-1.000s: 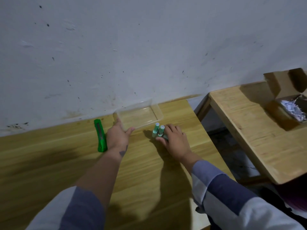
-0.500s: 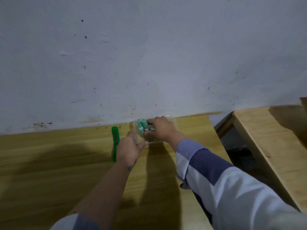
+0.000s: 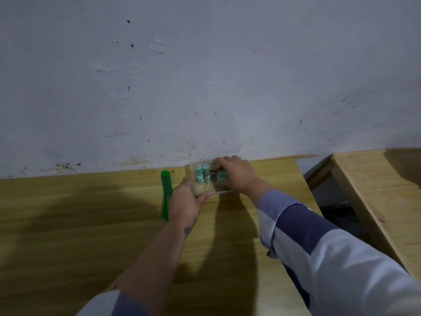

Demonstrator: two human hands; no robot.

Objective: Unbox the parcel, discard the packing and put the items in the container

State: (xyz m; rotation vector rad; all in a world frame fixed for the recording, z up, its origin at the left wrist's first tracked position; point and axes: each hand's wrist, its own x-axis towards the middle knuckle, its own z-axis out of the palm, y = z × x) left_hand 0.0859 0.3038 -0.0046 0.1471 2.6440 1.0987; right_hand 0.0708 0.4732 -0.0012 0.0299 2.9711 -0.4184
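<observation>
2 green bottles (image 3: 202,176) upright in container (image 3: 224,192), beside right hand's (image 3: 237,176) grip.

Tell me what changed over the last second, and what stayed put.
The right hand carried the green bottles from the table into the clear container. Two bottles now stand upright inside, released; the hand is shut on a third green item in there. The left hand went from beside the container to gripping its near left corner. The green cutter lies on the table as before.
</observation>
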